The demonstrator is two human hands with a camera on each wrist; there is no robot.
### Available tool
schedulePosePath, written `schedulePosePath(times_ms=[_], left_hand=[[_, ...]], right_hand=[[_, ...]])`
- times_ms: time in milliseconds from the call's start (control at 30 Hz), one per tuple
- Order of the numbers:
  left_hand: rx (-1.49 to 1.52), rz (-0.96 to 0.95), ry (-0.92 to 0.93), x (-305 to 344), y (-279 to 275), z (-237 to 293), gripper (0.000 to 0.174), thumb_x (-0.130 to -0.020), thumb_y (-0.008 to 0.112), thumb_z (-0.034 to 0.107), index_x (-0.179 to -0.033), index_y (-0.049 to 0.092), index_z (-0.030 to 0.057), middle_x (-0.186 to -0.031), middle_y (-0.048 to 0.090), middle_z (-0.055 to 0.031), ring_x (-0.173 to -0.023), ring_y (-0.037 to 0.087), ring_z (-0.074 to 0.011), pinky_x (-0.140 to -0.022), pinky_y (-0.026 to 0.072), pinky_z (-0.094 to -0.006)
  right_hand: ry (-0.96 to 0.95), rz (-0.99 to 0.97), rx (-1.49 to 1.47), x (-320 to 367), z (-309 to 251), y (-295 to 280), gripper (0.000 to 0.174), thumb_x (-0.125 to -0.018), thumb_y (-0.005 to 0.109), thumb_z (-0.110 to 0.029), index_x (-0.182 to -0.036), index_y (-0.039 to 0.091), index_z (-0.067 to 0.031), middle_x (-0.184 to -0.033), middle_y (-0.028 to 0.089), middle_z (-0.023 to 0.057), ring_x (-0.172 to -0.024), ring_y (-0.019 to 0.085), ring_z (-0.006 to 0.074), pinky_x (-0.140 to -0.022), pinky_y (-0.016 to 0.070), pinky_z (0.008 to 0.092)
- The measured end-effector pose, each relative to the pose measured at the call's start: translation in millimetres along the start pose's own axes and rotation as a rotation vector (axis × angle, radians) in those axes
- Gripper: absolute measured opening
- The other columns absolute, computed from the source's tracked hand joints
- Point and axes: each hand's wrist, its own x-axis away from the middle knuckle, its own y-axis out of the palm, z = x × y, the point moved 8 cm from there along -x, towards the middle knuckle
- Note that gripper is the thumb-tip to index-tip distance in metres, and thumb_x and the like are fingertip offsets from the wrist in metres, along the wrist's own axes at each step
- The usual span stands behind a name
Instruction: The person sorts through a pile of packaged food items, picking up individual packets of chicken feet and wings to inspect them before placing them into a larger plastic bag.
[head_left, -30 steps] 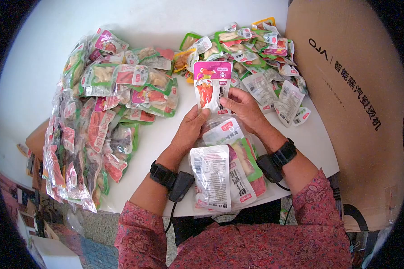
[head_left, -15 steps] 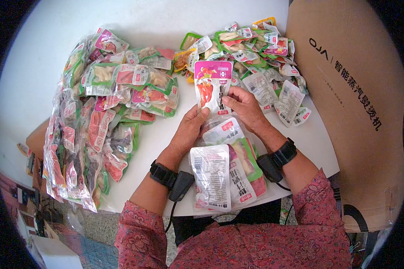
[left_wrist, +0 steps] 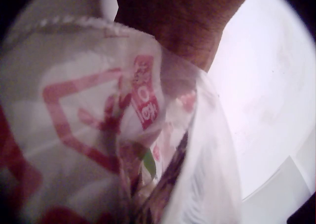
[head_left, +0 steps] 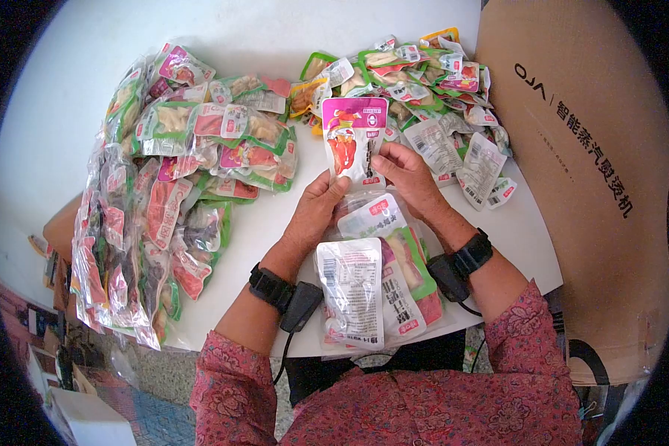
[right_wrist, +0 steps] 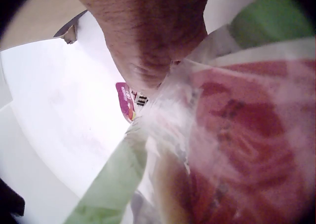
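- Purple-top pkt (head_left: 354,119): held up in the middle, near end in the two hands, purple end pointing away from the person, printed side facing up.
- Step now, prob.: holding this 1 pkt flat to look it over or get it straight. My guess only.
- Next move, I think, needs a soft, even hold on both sides, so the pkt won't bend or slip.
- L hand (head_left: 316,212): grip is closed on the pkt's near L corner, thumb on top. Fingers under it are hidden.
- R hand (head_left: 409,180): grip is closed on the R edge, low down, thumb on top too. The far part of the pkt sticks out past both grips.
- Clear bag (head_left: 358,199) w/ more pkts: btwn the arms, just on the person's side of the held pkt. Can't tell if they touch.
- Big L pile (head_left: 171,126) & R pile (head_left: 424,89): pkts on the white worktop (head_left: 264,215), one each side.
- Cardboard box (head_left: 587,245): far R, past the R pile.
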Motion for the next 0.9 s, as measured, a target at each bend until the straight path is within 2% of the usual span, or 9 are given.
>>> schedulePosePath(times_ms=[167,233,467,900], left_hand=[[0.027,0.010,0.009,1,3,0,0.033,-0.088,0.049,0.022,-0.118,0.046,0.0066,-0.098,0.057,-0.0014,-0.077,0.055,-0.0065,-0.064,0.0475,-0.0215],[0.061,0.019,0.016,1,3,0,0.028,-0.087,0.050,0.024,-0.110,0.050,0.0087,-0.091,0.057,0.0003,-0.075,0.055,-0.0072,-0.065,0.0476,-0.0223],[0.074,0.011,0.011,2,5,1,0.029,-0.087,0.050,0.024,-0.111,0.049,0.0082,-0.093,0.057,0.0000,-0.077,0.056,-0.0083,-0.067,0.0484,-0.0234],[0.015,0.014,-0.006,1,2,-1,0.029,-0.089,0.047,0.024,-0.112,0.047,0.0076,-0.088,0.057,0.0008,-0.071,0.054,-0.0064,-0.060,0.0461,-0.0211]], right_hand=[[-0.024,-0.006,0.034,-1,1,-1,0.018,-0.083,0.056,-0.020,-0.080,0.054,-0.0026,-0.068,0.049,-0.0027,-0.062,0.043,0.0048,-0.054,0.0362,0.0203],[-0.019,-0.010,0.036,0,1,-1,0.018,-0.083,0.056,-0.020,-0.080,0.054,-0.0024,-0.068,0.049,-0.0027,-0.062,0.043,0.0048,-0.054,0.0364,0.0203],[-0.036,-0.011,0.043,-1,1,-1,0.020,-0.083,0.056,-0.022,-0.077,0.053,-0.0027,-0.067,0.048,-0.0030,-0.060,0.043,0.0049,-0.053,0.0363,0.0202],[-0.081,-0.036,0.115,0,-3,0,0.022,-0.082,0.057,-0.021,-0.071,0.050,-0.0034,-0.063,0.045,-0.0034,-0.058,0.040,0.0052,-0.051,0.0333,0.0206]])
